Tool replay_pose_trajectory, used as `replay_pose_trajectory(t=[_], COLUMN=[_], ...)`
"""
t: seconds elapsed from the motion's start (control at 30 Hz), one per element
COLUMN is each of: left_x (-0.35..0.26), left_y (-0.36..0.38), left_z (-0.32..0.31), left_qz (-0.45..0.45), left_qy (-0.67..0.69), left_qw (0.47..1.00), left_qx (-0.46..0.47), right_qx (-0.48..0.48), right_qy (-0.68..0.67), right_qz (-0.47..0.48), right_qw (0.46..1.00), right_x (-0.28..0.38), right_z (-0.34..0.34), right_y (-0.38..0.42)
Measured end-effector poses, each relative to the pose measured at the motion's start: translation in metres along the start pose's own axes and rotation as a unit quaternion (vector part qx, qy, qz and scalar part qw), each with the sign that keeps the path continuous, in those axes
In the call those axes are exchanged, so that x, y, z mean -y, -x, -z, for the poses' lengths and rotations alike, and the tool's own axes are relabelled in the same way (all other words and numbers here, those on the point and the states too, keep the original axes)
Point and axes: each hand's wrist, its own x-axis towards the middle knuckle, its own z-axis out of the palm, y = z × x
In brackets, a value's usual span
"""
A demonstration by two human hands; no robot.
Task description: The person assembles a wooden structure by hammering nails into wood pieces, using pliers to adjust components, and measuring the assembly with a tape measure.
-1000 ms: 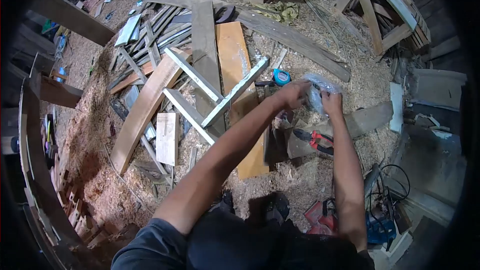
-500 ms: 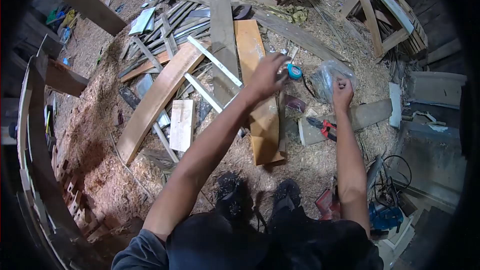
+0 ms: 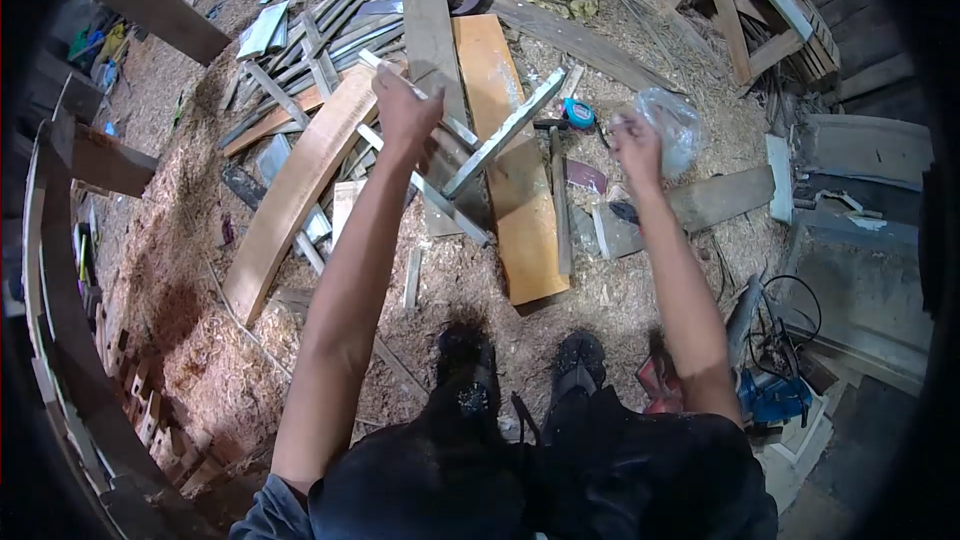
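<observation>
White frame [image 3: 508, 132] partly covered by the left hand [image 3: 408, 120]

The frame is laid near the middle, over the orange board [image 3: 525, 230] and the grey board [image 3: 428, 30]. Whether it is gripped by the left fingers cannot be told. The right hand [image 3: 637, 148] is held by the clear bag [image 3: 674, 130], to the right, with its fingers bent; whether anything is pinched cannot be told. The frame looks stiff and quite light. Its joints might be pulled loose if it were lifted by one thin end, so it is best held by two sticks, close to where they are joined. The bag looks soft, slippery and easily torn; a thick fold is best pinched.
</observation>
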Motion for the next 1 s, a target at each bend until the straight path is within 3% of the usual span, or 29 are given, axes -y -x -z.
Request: replay_pose_trajectory(t=[0.07, 0.1, 0.13, 0.2, 0.27, 0.33, 0.37, 0.4, 0.47, 0.57, 0.67, 0.7, 0.8, 0.83, 0.93, 1.0], left_x=[-0.002, -0.009, 0.018, 0.008, 0.010, 0.009, 0.006, -0.018, -0.012, 0.019, -0.006, -0.009, -0.014, -0.016, -0.008, -0.008], left_y=[0.008, 0.017, 0.007, 0.033, 0.037, 0.040, 0.048, 0.056, 0.061, 0.059, 0.055, 0.055, 0.055, 0.054, 0.047, 0.047], left_z=[0.007, 0.001, -0.015, -0.024, -0.035, -0.040, -0.043, -0.014, -0.024, -0.057, -0.014, -0.013, 0.002, 0.009, 0.009, 0.013], left_qz=[0.142, 0.260, 0.283, 0.162, 0.199, 0.214, 0.169, 0.166, 0.101, 0.072, 0.220, 0.208, 0.289, 0.321, 0.403, 0.409], left_qy=[0.133, 0.261, 0.253, 0.199, 0.273, 0.266, 0.315, 0.341, 0.357, 0.299, 0.301, 0.346, 0.373, 0.371, 0.513, 0.521], left_qw=[0.969, 0.917, 0.874, 0.949, 0.924, 0.923, 0.925, 0.915, 0.924, 0.949, 0.899, 0.892, 0.844, 0.828, 0.714, 0.705], left_qx=[0.151, 0.153, 0.305, 0.185, 0.178, 0.177, 0.128, 0.138, 0.095, 0.071, 0.229, 0.202, 0.254, 0.273, 0.255, 0.256], right_qx=[0.031, 0.037, 0.046, 0.075, 0.111, 0.107, 0.095, 0.097, 0.086, 0.103, 0.114, 0.107, 0.063, 0.088, 0.083, 0.089], right_qy=[-0.052, -0.085, -0.121, -0.122, -0.095, -0.107, -0.114, -0.090, -0.143, -0.166, -0.124, -0.130, -0.103, -0.083, -0.051, -0.097], right_qz=[-0.080, -0.121, -0.159, -0.183, -0.164, -0.208, -0.189, -0.174, -0.227, -0.195, -0.129, -0.113, -0.096, -0.106, -0.094, -0.148], right_qw=[0.995, 0.988, 0.979, 0.973, 0.976, 0.966, 0.971, 0.976, 0.959, 0.961, 0.977, 0.979, 0.988, 0.987, 0.991, 0.980], right_x=[0.005, 0.003, -0.002, -0.004, -0.002, -0.001, -0.001, -0.003, -0.012, 0.008, 0.007, 0.013, 0.031, 0.028, 0.008, 0.002], right_z=[-0.028, -0.037, -0.049, -0.065, -0.075, -0.089, -0.096, -0.100, -0.099, -0.101, -0.104, -0.103, -0.095, -0.088, -0.082, -0.079], right_y=[0.018, 0.026, 0.031, 0.039, 0.044, 0.047, 0.050, 0.049, 0.046, 0.057, 0.055, 0.055, 0.056, 0.054, 0.047, 0.047])
